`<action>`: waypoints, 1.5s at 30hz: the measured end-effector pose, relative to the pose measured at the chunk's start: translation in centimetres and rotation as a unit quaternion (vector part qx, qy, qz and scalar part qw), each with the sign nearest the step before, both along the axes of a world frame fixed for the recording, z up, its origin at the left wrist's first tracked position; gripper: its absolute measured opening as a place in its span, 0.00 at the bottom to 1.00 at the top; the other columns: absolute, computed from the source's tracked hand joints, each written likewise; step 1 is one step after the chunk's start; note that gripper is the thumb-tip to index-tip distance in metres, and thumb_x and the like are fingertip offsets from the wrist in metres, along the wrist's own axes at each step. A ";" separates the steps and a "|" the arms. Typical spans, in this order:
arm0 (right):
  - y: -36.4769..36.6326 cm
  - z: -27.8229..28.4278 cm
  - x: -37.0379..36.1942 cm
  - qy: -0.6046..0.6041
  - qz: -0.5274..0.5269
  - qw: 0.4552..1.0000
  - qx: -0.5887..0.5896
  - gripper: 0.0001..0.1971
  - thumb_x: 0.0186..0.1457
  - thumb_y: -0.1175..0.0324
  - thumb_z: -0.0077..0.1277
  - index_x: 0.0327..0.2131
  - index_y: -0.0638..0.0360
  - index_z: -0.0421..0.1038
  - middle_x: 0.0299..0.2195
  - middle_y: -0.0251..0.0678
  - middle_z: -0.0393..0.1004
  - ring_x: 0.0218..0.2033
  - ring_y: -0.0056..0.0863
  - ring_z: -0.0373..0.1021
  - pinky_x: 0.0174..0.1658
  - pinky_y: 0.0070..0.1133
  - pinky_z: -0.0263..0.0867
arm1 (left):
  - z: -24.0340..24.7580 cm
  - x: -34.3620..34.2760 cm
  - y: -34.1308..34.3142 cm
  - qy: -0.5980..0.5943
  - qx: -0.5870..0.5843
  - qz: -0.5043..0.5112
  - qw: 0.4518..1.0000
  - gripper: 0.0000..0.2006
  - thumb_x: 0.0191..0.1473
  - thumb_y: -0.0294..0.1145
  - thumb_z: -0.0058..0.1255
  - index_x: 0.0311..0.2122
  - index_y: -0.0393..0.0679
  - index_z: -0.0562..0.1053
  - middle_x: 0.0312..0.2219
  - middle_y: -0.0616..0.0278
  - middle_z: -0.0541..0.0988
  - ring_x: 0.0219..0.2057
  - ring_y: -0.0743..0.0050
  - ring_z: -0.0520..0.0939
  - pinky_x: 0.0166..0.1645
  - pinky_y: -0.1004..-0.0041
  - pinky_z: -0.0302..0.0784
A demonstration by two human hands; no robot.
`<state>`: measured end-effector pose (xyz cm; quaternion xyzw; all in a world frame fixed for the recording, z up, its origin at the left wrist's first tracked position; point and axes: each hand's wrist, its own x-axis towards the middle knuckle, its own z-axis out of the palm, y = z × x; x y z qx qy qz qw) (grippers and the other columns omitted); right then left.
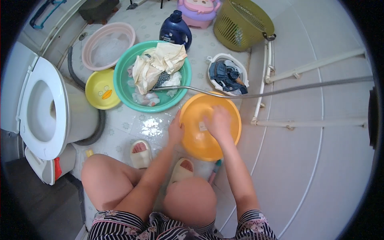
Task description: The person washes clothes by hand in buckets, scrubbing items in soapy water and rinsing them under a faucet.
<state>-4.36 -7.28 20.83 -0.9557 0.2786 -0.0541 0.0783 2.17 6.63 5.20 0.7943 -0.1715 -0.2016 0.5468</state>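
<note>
An orange basin (192, 138) stands on the floor before my knees, tilted a little, with a small pale label inside. At its left rim is my left hand (176, 129), which grips the edge. My right hand (219, 122) is inside or just over the basin, blurred by motion, so its fingers cannot be made out. Just beyond sits a green basin (120, 90) heaped with cream cloth (150, 70) and other laundry. A shower hose (280, 92) crosses from the right wall, its end lying in the green basin.
A yellow basin (93, 90), a pink basin (89, 56) and a blue detergent bottle (174, 30) stand farther off. At the right are a white basket with denim clothes (226, 76) and an olive basket (236, 28). A toilet (60, 116) is on the left; pipes (312, 123) run along the wall.
</note>
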 end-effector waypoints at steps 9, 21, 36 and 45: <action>2.2 -15.6 18.4 -0.005 0.183 0.982 0.039 0.17 0.43 0.66 0.55 0.38 0.60 0.69 0.38 0.41 0.69 0.45 0.37 0.65 0.50 0.37 0.59 | 1.0 -0.5 -0.4 0.050 0.138 0.005 0.989 0.29 0.49 0.26 0.47 0.58 0.51 0.56 0.41 0.44 0.72 0.41 0.41 0.74 0.43 0.55 0.71; -2.8 -2.7 6.1 -0.006 0.169 0.981 -0.090 0.04 0.50 0.67 0.49 0.28 0.55 0.70 0.26 0.37 0.69 0.25 0.36 0.71 0.26 0.30 0.68 | -2.7 -0.3 -0.5 0.085 0.101 0.016 0.991 0.18 0.49 0.33 0.51 0.45 0.36 0.68 0.36 0.43 0.75 0.38 0.46 0.77 0.41 0.58 0.72; 2.9 -1.7 -14.3 -0.183 -0.266 0.934 0.151 0.10 0.54 0.68 0.49 0.38 0.63 0.69 0.34 0.42 0.71 0.34 0.36 0.70 0.37 0.26 0.65 | -2.5 -2.0 0.9 0.116 0.074 0.057 0.989 0.12 0.42 0.24 0.50 0.35 0.35 0.70 0.26 0.49 0.77 0.28 0.57 0.79 0.34 0.65 0.73; 3.6 -0.6 -16.4 -0.338 -0.301 0.864 0.219 0.12 0.56 0.69 0.48 0.41 0.67 0.66 0.37 0.41 0.69 0.37 0.31 0.68 0.42 0.23 0.64 | 11.0 -2.0 -2.8 -0.031 -0.008 -0.095 0.995 0.04 0.39 0.23 0.50 0.25 0.39 0.70 0.20 0.54 0.74 0.23 0.55 0.77 0.27 0.65 0.70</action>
